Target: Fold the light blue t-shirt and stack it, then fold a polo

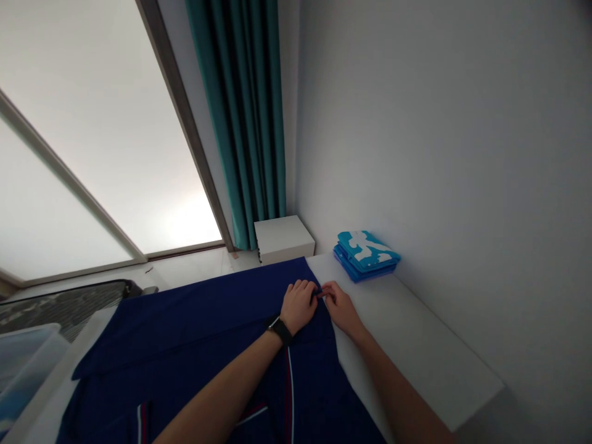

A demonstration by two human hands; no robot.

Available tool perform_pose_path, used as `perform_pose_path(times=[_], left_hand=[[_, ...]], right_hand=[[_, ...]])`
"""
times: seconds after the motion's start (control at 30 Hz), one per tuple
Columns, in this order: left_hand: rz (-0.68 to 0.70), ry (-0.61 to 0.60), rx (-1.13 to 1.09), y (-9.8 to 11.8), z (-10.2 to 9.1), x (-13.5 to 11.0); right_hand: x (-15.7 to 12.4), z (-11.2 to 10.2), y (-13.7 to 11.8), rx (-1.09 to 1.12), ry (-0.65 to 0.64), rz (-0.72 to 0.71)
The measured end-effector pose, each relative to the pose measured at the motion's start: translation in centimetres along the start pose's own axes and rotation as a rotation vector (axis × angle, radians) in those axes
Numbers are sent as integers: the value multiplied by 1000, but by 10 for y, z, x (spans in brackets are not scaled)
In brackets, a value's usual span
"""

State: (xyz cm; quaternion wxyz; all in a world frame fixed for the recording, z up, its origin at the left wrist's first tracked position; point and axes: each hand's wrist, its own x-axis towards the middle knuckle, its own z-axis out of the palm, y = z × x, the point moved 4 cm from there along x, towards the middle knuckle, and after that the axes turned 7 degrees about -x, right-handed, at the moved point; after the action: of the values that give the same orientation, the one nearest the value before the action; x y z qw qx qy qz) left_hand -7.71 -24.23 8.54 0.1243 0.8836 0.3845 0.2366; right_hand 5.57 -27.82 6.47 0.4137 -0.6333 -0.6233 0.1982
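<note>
1. L hand [298,305] & R hand [337,306] pinch edge of navy garment [185,324] at frame centre, fingertips nearly touching; garment lies on white tabletop [416,351].
2. Loose pinch: edge could slip.
3. Uneven pull: cloth could bunch.
4. Watch [280,330] on L wrist could snag cloth.
5. Wide R-hand swing could knock folded blue stack [365,256], right of centre.

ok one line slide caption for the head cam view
Left hand and right hand meet at the edge of a navy garment on a white surface, folded blue clothes beyond
</note>
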Motion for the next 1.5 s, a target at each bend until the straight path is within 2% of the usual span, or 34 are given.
perform_pose_path(times=[0.13,0.23,0.3,0.4,0.57,0.7,0.87,0.93,1.07,1.17,1.33,1.5], left_hand=[[79,20,-5,2,-14,2],[208,-49,54,3,-21,0],[240,-102,81,0,-21,-4],[190,-115,67,-6,-15,-10],[52,-22,25,-14,-6,-15],[78,-47,8,-13,-4,-13],[205,-92,17,-8,-10,-16],[183,-66,21,-9,-12,-18],[86,-26,-1,-15,-12,-22],[62,-18,-37,-19,-11,-23],[70,14,-109,-21,-11,-22],[142,-2,8,-16,-15,-22]], right_hand=[[-1,0,3,-69,8,-1],[0,0,4,-101,12,-6],[0,0,4,-117,11,-12],[0,0,2,-139,-3,-11],[-1,0,-5,-171,-25,-34],[-1,1,-10,-281,-40,-117],[-5,5,-10,-504,-52,-166],[-7,5,-10,-552,-62,-175],[-9,4,-14,-563,-80,-183],[-8,7,-16,-573,-78,-189],[-5,13,-14,-620,-40,-172],[-2,9,-13,-621,1,-162]])
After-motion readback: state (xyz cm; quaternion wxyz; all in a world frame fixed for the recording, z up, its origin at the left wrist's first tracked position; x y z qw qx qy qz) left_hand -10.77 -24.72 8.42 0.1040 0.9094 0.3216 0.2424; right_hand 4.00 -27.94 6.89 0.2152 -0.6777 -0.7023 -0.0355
